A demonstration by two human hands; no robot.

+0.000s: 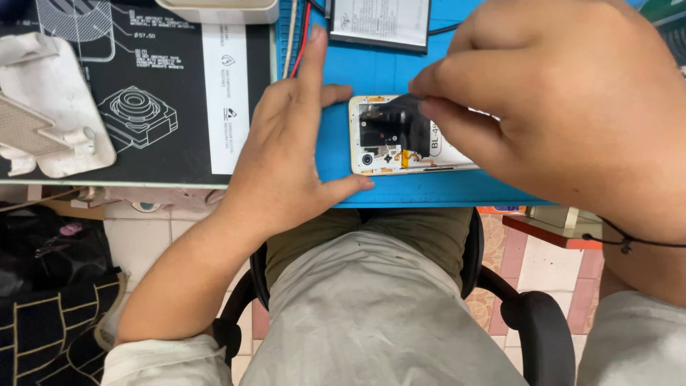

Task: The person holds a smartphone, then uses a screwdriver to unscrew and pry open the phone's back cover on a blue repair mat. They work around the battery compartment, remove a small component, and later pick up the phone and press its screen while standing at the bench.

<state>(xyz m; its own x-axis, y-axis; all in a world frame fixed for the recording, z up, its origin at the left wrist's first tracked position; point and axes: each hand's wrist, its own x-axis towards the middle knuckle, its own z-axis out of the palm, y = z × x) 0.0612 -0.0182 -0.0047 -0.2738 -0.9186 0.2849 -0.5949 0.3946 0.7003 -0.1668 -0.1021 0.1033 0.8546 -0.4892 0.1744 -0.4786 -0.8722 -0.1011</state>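
- On the blue rubber work mat (400,75) that covers the bench, an opened white-framed smartphone (386,154) is laid with its back cover off, so that the inner parts are exposed.
- Just left of the smartphone, the left hand (286,154) is pressed flat on the mat with the fingers spread; the thumb is laid along the mat below the smartphone's lower edge and a finger is set against its upper left corner, so nothing is gripped.
- Over the right part of the smartphone, the right hand (564,107) is held with thumb and forefinger pinched together on a thin black flap of film (400,118), which is seen raised from the smartphone's upper half.
- Under the flap, a black inner section and small gold-coloured contacts are seen; a white battery label is partly hidden by the right hand's fingers.
- Above the smartphone, a flat white-labelled rectangular part with a dark edge (379,21) is laid on the mat, with red and thin wires (301,36) beside it.
- Well left of the smartphone, a black printed mat with white line drawings (153,86) is spread, and a worn white plastic stand (50,107) is rested on it.
- Below the smartphone, past the bench edge, a black office chair (536,322) and a tiled floor (143,236) are seen.
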